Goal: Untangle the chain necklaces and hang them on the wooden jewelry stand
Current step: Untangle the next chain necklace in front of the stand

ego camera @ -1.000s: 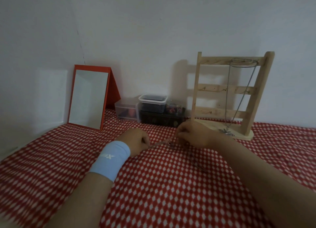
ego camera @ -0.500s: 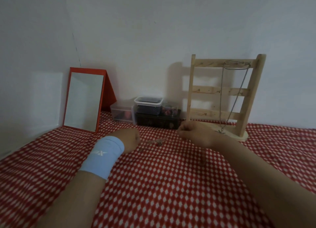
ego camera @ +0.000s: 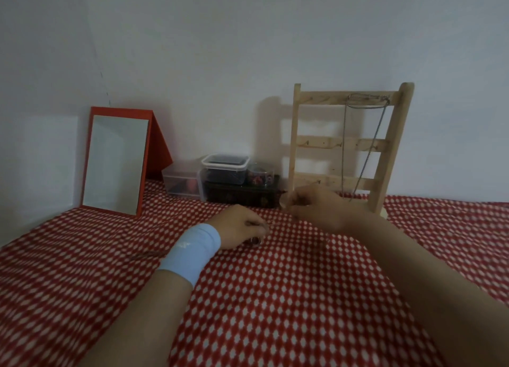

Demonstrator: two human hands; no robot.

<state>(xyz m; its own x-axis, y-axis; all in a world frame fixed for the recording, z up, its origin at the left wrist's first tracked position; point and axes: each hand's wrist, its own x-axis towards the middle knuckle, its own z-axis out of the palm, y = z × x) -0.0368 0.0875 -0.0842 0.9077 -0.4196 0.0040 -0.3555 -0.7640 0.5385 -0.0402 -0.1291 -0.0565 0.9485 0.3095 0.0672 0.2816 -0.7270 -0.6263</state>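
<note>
Pinching a chain necklace (ego camera: 257,240) low over the checked cloth (ego camera: 275,297) with the curled fingers of the left hand (ego camera: 242,229). At 2 o'clock from it, the right hand (ego camera: 316,208), fingers curled as well, on what impossible to tell; barely traceable, any strand between the two. At 12 o'clock behind the right hand, the wooden jewelry stand (ego camera: 297,146), upright, foot partly hidden by that hand. Looped over its top rail, a hung necklace (ego camera: 367,102), long axis near vertical. At 9 o'clock from the stand, clear boxes (ego camera: 225,168) and a red-framed mirror (ego camera: 115,160).

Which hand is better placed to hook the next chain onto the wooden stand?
Probably right: the right hand is just before the wooden stand, near its bottom rail; the left hand is lower and farther left.
</note>
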